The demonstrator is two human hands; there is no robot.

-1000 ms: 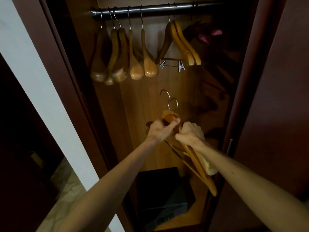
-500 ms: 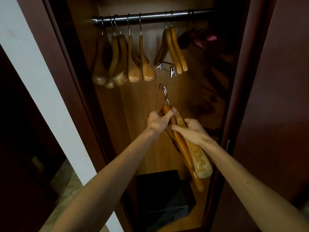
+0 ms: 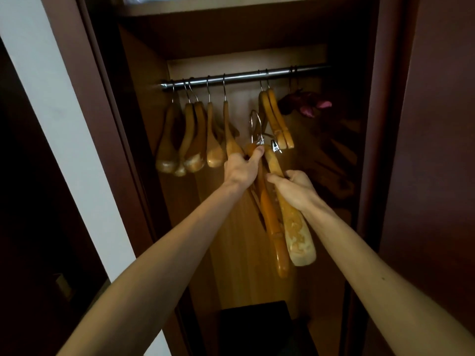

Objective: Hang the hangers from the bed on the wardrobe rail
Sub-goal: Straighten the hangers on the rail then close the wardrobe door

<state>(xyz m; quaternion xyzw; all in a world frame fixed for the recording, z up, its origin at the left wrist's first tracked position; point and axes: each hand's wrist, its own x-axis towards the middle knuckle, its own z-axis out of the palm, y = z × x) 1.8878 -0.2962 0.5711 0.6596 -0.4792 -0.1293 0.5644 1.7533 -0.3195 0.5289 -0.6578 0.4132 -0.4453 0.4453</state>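
Inside the open wardrobe a metal rail (image 3: 241,77) runs across the top, with several wooden hangers (image 3: 195,140) hanging from it. I hold a bundle of wooden hangers (image 3: 277,227) below the rail. My left hand (image 3: 243,169) grips the bundle near its top, where the metal hooks (image 3: 255,127) stick up, still under the rail. Lower down, my right hand (image 3: 295,188) is closed around the arm of a pale hanger. The lower ends of the bundle point down and to the right.
A pair of wooden hangers with metal clips (image 3: 276,122) hangs just right of the hooks. A dark pink item (image 3: 308,105) hangs at the rail's right end. A black box (image 3: 259,327) sits on the wardrobe floor. Dark door frames (image 3: 102,98) flank the opening.
Both hands have raised the bundle towards the rail, and the hooks now reach among the hanging hangers. The view has tilted up, so the rail sits lower in frame.
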